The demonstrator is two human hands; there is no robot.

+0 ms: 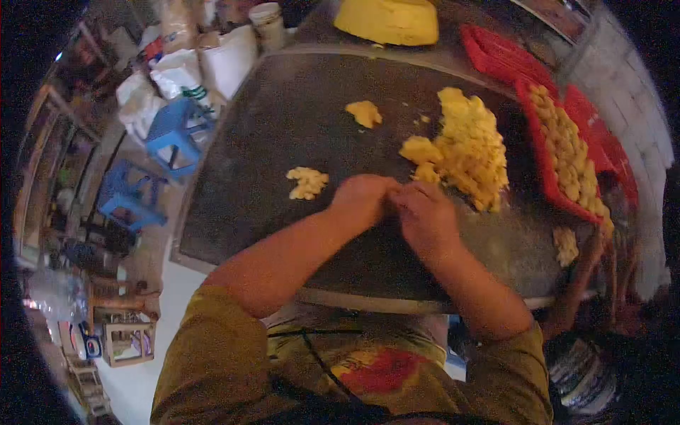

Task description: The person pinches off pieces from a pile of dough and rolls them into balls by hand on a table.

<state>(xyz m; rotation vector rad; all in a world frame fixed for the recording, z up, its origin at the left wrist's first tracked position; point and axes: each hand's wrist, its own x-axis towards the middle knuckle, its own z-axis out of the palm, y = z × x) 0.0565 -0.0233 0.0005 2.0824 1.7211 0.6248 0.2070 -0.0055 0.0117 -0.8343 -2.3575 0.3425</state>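
My left hand (363,199) and my right hand (427,215) meet over the dark tabletop (262,120), fingertips drawn together and touching. Both are closed, and whatever is between the fingers is too small or hidden to make out. Just beyond my right hand spreads a large heap of crumbly yellow dough (473,152), with looser lumps at its left side. To the left of my left hand lies a cluster of small pale pieces (307,183). A separate lump of dough (364,113) rests farther back.
A red tray (533,106) filled with shaped pieces stands at the right, beside more red trays (496,49). A yellow basin (386,21) is at the back. Another person's arm (588,273) reaches in at right, near a small pile (565,246). Blue stools (177,134) stand left.
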